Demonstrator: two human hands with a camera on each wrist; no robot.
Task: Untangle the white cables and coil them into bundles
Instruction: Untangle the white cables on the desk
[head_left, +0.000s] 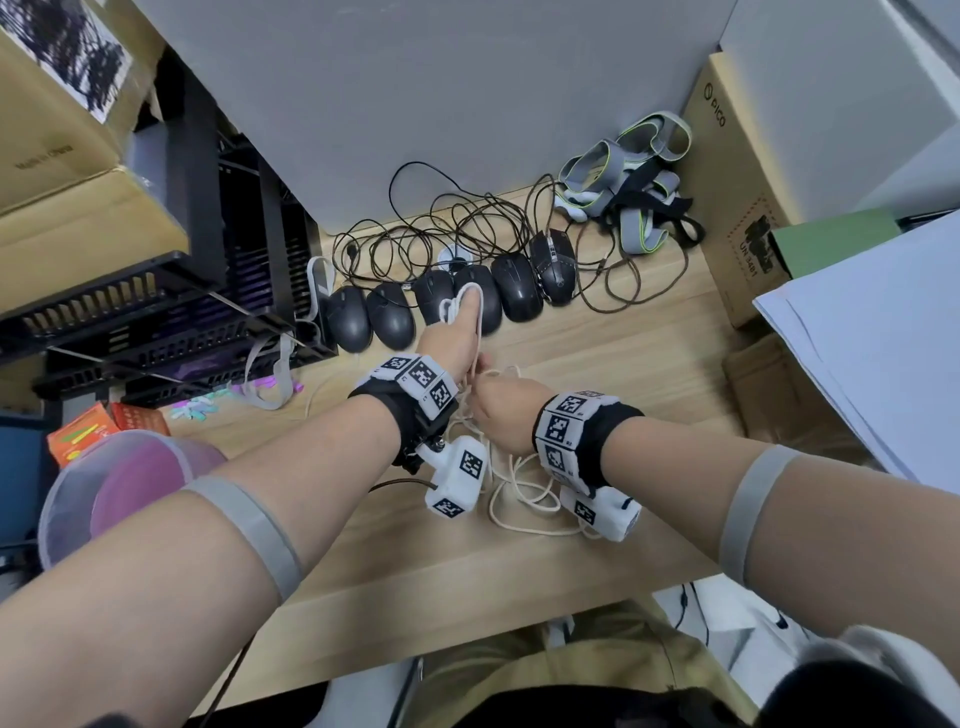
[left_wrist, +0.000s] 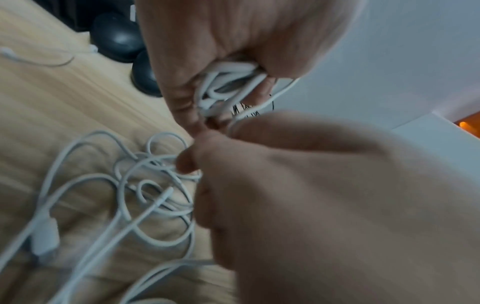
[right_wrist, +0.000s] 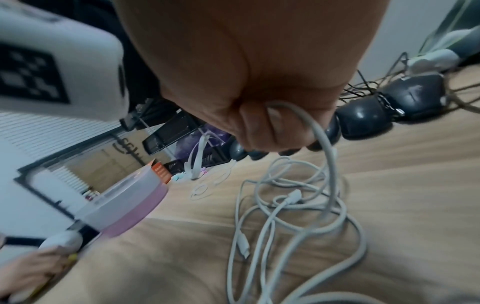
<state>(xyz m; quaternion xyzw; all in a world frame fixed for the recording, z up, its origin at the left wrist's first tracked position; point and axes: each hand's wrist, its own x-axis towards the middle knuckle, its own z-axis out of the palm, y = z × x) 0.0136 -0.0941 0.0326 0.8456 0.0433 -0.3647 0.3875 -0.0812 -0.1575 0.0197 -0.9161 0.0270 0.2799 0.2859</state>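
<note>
Head view: left hand (head_left: 451, 332) grips coiled turns of white cable (head_left: 524, 496), just in front of the row of black mice (head_left: 452, 301) on the bench (head_left: 597, 364). Right hand (head_left: 501, 415) pinches one strand. Right-wrist view alone shows a loose connector (right_wrist: 242, 247) in the tangle.

Even, soft indoor light, moderately bright — no hard glare. Faint shadows only on the wooden desk (head_left: 597, 332), directly under the forearms. Strong wide-angle bending in the head view, worst far from the desk, at the frame edges. Sharpest around the row of black mice (head_left: 452, 299). Heavy motion blur in both wrist views — right hand (left_wrist: 337, 205) smeared, loose white cables (right_wrist: 298, 205) soft, marker block (right_wrist: 52, 67) beside them streaked.
</note>
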